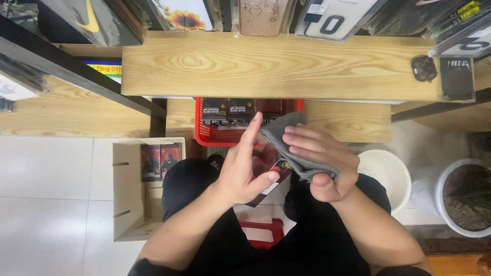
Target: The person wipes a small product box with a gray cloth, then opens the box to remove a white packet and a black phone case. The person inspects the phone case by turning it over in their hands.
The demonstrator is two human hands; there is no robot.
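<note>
My left hand [243, 168] holds a flat dark red and black packet [277, 169] at chest height above my lap, thumb across its lower edge and fingers pointing up. My right hand [321, 158] presses a folded grey cloth [286, 140] against the packet's face, with the cloth draped over the fingers. Most of the packet is hidden between the two hands. Both hands hover in front of a red plastic basket [204, 134] holding several similar dark packets.
A light wooden shelf [276, 66] spans the top, with phone cases hung above it. An open cardboard box [128, 194] with two red packets stands on the tiled floor at left. A white bucket [394, 171] and a potted plant [468, 197] stand at right. A red stool [263, 232] is under me.
</note>
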